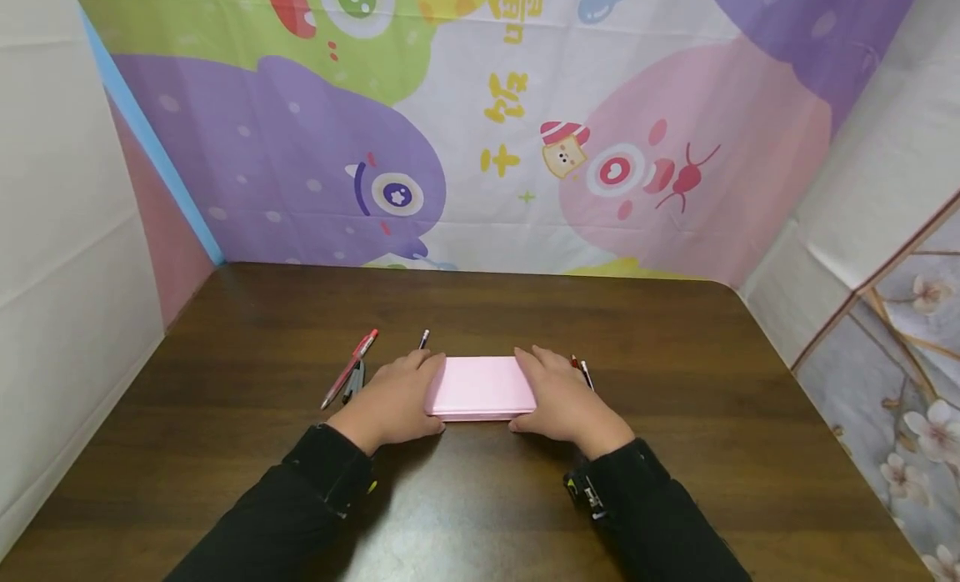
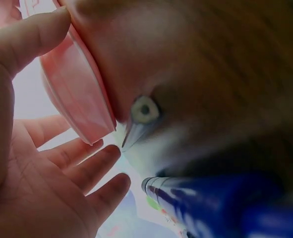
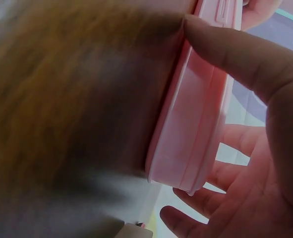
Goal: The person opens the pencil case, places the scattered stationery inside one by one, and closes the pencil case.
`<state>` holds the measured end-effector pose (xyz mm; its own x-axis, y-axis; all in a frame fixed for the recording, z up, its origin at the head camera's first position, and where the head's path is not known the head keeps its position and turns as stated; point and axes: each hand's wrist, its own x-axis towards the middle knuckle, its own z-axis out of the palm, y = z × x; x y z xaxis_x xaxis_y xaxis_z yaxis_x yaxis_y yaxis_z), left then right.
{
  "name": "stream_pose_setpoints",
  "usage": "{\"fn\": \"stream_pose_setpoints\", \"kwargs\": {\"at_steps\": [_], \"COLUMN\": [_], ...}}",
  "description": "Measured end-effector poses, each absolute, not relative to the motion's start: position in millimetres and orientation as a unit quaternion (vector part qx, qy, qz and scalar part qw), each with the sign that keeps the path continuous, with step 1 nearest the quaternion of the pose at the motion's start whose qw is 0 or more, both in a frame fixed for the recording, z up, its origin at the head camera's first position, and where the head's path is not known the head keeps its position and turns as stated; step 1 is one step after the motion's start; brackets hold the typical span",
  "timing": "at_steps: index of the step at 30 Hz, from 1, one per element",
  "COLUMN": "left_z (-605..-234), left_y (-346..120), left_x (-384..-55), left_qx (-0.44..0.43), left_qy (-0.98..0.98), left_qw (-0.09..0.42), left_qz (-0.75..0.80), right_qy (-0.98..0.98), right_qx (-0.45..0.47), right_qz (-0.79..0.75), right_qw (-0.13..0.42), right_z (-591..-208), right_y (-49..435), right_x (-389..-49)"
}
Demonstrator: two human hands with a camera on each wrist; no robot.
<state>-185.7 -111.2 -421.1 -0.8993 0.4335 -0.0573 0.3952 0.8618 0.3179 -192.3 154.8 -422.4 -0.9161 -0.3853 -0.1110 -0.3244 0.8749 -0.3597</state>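
Observation:
A closed pink pencil case (image 1: 482,386) lies flat on the brown table, between both hands. My left hand (image 1: 399,398) holds its left end, thumb at the near edge and fingers toward the far side. In the left wrist view, the left thumb (image 2: 39,37) touches the case's pink side wall (image 2: 79,82). My right hand (image 1: 564,403) holds the opposite end in the same way. The right wrist view has the right thumb (image 3: 225,47) on the near edge and fingertips around the far corner of the case (image 3: 188,129).
Left of the left hand lie a red pen (image 1: 351,368) and a grey item (image 1: 355,382). A pencil (image 1: 424,338) pokes out behind that hand. A blue marker (image 2: 210,203) shows in the left wrist view. Slim writing tools (image 1: 587,374) lie behind the right hand. A printed cloth (image 1: 495,223) hangs behind the table.

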Motion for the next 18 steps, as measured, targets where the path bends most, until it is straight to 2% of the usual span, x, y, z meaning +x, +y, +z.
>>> {"fn": "stream_pose_setpoints", "kwargs": {"at_steps": [11, 18], "left_z": [-420, -411], "left_y": [-106, -110], "left_x": [-190, -184], "left_qx": [0.203, 0.21], "left_qy": [0.966, 0.952], "left_qw": [0.071, 0.052], "left_qz": [0.145, 0.216], "right_qy": [0.965, 0.948], "right_qx": [-0.194, -0.214], "right_qz": [-0.154, -0.224], "right_qw": [0.087, 0.068], "right_z": [-424, -424], "right_y": [155, 168], "right_x": [-200, -198]}}
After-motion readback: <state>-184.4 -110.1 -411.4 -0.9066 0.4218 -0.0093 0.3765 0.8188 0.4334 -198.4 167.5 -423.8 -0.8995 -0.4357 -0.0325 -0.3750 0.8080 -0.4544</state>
